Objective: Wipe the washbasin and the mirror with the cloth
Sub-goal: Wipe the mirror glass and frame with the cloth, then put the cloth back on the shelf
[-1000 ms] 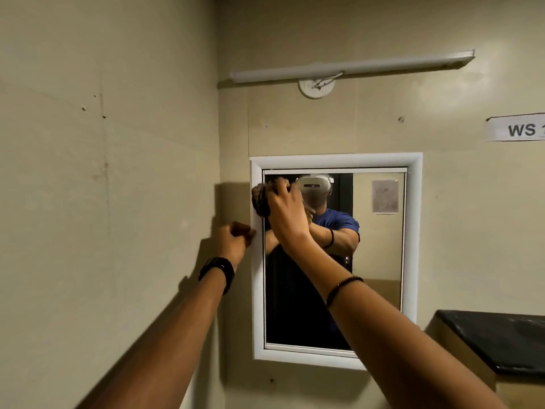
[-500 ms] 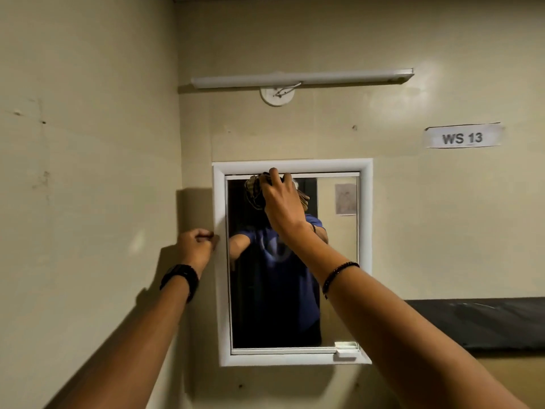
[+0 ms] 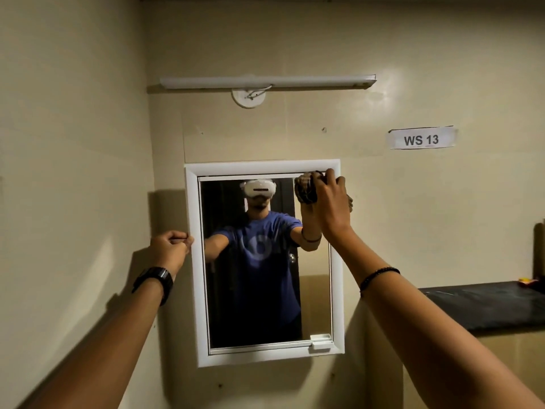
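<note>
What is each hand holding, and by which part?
Right hand grips the cloth as a bunched wad, pressed to the mirror's top right corner. Left hand, fingers curled, touches the frame's left edge; a grip cannot be told.

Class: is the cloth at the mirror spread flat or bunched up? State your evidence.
Bunched up. The cloth is a dark wad gripped by the right hand at the mirror's top right corner.

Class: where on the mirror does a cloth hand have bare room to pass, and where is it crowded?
Free: the mirror glass from its top-left corner down to the bottom rail. Crowded: the top-right corner, where the right hand holds the cloth, and the left frame edge, where the left hand rests.
</note>
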